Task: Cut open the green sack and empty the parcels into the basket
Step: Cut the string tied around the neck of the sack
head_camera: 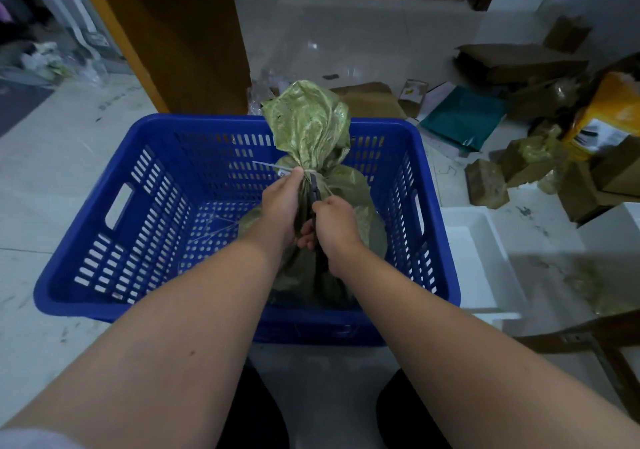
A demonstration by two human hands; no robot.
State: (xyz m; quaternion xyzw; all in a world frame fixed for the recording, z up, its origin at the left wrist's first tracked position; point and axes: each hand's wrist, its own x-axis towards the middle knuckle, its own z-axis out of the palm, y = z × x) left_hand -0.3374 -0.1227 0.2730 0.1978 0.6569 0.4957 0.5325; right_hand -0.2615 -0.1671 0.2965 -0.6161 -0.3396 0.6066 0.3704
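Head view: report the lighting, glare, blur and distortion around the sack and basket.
Head view: dim, bluish light; a small glare spot on the floor tiles beyond the blue basket; wide-angle bending swells the forearms at the lower edge; the green sack and both hands, left hand and right hand, are fairly sharp; the cardboard boxes at right look soft.

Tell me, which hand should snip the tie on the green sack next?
Probably the right hand: it holds the dark cutter pointed at the tied neck, while the left hand grips the green sack there.
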